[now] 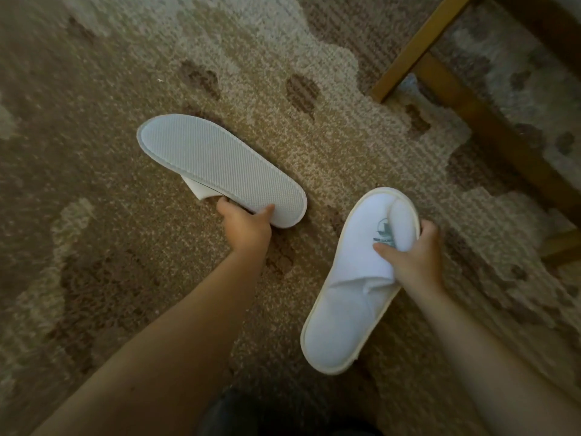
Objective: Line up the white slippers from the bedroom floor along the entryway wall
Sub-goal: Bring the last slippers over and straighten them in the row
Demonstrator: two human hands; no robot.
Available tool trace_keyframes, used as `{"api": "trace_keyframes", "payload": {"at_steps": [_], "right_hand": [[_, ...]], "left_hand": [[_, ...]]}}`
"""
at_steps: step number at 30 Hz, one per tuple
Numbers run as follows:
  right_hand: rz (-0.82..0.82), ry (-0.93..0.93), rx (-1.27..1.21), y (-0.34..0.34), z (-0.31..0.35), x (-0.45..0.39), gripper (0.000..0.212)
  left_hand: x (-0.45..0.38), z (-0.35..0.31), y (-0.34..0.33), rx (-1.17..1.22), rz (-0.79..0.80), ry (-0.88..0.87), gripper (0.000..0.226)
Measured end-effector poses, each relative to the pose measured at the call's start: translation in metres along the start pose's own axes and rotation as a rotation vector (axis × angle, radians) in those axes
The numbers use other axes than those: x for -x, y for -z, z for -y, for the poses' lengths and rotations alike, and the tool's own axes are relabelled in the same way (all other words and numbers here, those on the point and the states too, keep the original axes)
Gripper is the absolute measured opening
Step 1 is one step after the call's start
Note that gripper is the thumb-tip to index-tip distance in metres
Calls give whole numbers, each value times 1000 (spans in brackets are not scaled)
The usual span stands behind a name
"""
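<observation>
Two white slippers show over a brown patterned carpet (94, 152). The left slipper (217, 165) is turned sole-up, its ribbed white sole facing me. My left hand (245, 225) grips its near end, thumb on the sole and fingers underneath. The right slipper (352, 297) faces up, with a cream rim and a green logo on its strap. My right hand (415, 259) pinches that strap from the right side. I cannot tell whether either slipper touches the carpet.
Wooden furniture legs and rails (465, 102) cross the upper right corner above the carpet. A dark shape (239, 413) sits at the bottom edge between my forearms. Open carpet stretches to the left and top.
</observation>
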State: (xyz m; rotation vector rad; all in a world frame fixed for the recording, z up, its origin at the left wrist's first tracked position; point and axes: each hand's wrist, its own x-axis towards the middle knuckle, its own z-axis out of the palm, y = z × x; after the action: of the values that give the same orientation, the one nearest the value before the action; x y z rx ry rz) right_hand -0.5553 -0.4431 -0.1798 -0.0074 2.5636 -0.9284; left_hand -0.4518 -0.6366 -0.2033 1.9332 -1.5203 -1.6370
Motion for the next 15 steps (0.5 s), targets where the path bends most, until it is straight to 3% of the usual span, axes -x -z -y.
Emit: {"api": "trace_keyframes", "payload": {"at_steps": [8,15], "right_hand": [[57,53,-100,3,26,15,61],[112,143,-167,20,93,52,52]], "left_hand": [[7,-4,27,13,29,-34,11],[44,-41,94,-131,67,-193,6]]}}
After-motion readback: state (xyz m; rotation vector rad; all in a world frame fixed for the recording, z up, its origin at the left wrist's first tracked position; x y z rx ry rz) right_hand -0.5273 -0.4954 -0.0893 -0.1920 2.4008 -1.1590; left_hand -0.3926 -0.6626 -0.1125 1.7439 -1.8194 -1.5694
